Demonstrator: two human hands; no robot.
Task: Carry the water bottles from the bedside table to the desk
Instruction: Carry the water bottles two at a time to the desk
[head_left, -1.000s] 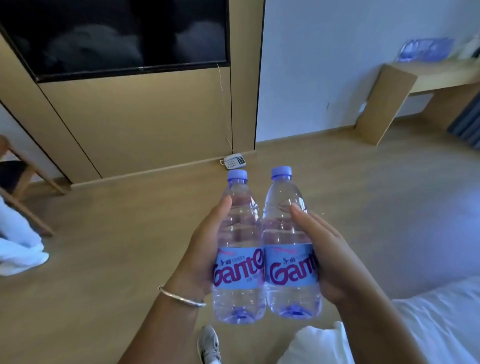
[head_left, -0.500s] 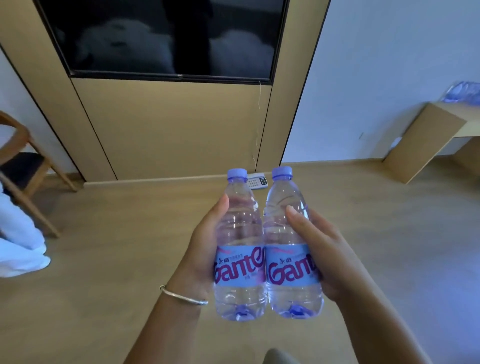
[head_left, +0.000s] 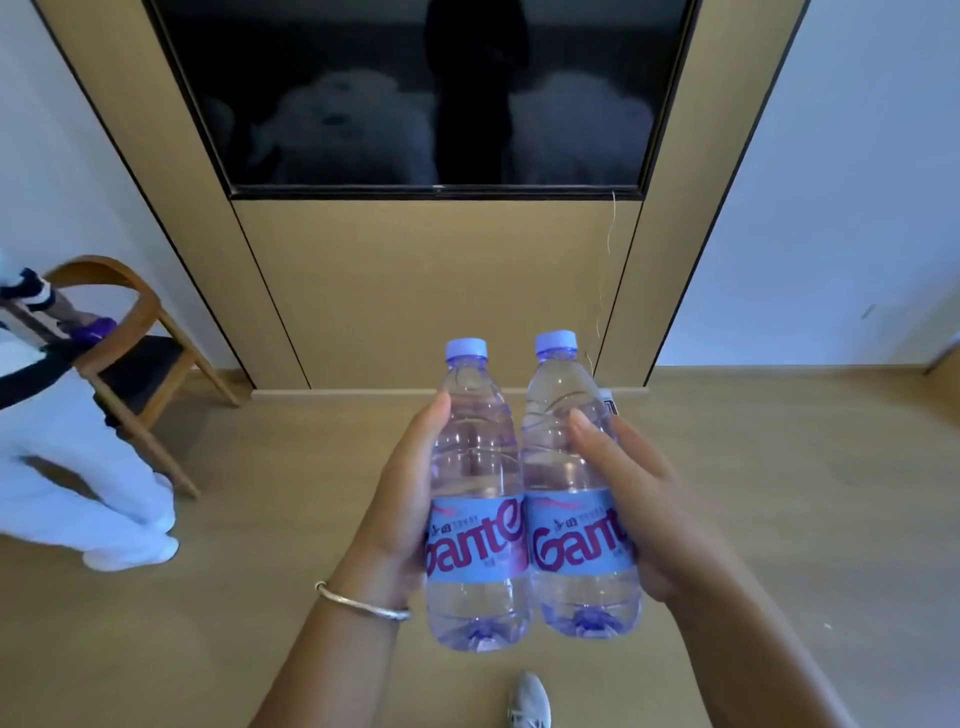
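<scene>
Two clear water bottles with pale purple caps and blue labels stand upright side by side in front of me, touching each other. My left hand (head_left: 402, 514) grips the left bottle (head_left: 475, 467) from its left side, thumb across the front. My right hand (head_left: 639, 499) grips the right bottle (head_left: 563, 457) from its right side, fingers curled over the front. Both bottles hang above the wooden floor. Neither the desk nor the bedside table is in view.
A dark TV screen (head_left: 431, 93) is set in a tan wall panel (head_left: 431, 291) straight ahead. A wooden chair (head_left: 135, 358) stands at the left with a person in white trousers (head_left: 78, 467) seated on it. A small device (head_left: 609, 402) lies on the floor behind the bottles. My shoe (head_left: 530, 701) shows below.
The view has swung left: the desk at the right has left the frame, the TV panel is now centred, and the chair with the seated person has come in. My grip on both bottles is unchanged.
</scene>
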